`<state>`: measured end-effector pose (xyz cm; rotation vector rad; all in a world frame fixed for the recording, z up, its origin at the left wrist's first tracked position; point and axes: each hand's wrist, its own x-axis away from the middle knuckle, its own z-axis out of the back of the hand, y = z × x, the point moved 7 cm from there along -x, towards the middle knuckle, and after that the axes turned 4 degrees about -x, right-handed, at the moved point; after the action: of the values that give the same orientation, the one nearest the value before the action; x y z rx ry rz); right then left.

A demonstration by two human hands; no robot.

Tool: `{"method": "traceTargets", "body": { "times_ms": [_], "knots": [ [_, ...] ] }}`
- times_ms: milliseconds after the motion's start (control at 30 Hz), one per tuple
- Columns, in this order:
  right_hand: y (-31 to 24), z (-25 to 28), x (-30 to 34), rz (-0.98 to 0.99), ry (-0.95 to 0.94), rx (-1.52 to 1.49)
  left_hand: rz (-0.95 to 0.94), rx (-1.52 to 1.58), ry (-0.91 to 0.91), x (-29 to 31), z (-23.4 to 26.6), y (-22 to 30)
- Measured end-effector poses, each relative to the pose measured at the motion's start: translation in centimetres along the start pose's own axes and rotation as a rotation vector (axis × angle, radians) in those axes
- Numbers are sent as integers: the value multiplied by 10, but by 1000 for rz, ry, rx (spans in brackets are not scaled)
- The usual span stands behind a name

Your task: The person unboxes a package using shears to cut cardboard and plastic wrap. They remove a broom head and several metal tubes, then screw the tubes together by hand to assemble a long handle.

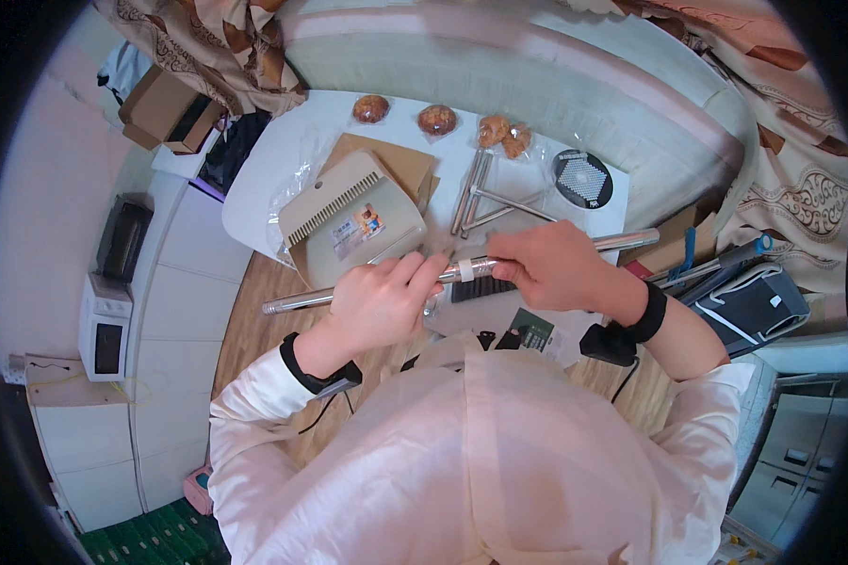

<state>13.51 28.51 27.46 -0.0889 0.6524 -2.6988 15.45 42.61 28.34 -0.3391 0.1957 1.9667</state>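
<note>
My left hand (386, 294) is closed around the left part of a long silver metal tube (297, 302), held level across my front above the near table edge. My right hand (558, 268) grips the same tube right of its middle, fingers curled over it. Between my hands a narrow white band (466, 271) circles the tube, and ridged rings show beside it. The tube's right end reaches past my right wrist. Below the tube, partly hidden, lies a dark bristled strip (481, 290). Just beyond my left hand rests a beige dustpan (405, 202) with a toothed edge and a label.
On the white table (264, 193), more metal tubes (476, 188) lie near a round black-and-white disc (582, 179). Bagged buns (436, 120) line the back edge. Cardboard (358, 146) sits under the dustpan. A green card (530, 330) lies near me; a folded dark bag (754, 306) stands right.
</note>
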Motion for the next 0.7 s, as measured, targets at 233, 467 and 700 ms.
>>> {"method": "traceTargets", "body": {
  "times_ms": [233, 467, 700],
  "knots": [
    [-23, 23, 21, 164, 158, 109, -73, -50, -116, -7, 22, 1],
    [-30, 16, 34, 197, 164, 139, -107, -18, -149, 2, 27, 4],
    [4, -19, 19, 68, 139, 140, -73, -95, -134, -5, -19, 1]
  ]
}}
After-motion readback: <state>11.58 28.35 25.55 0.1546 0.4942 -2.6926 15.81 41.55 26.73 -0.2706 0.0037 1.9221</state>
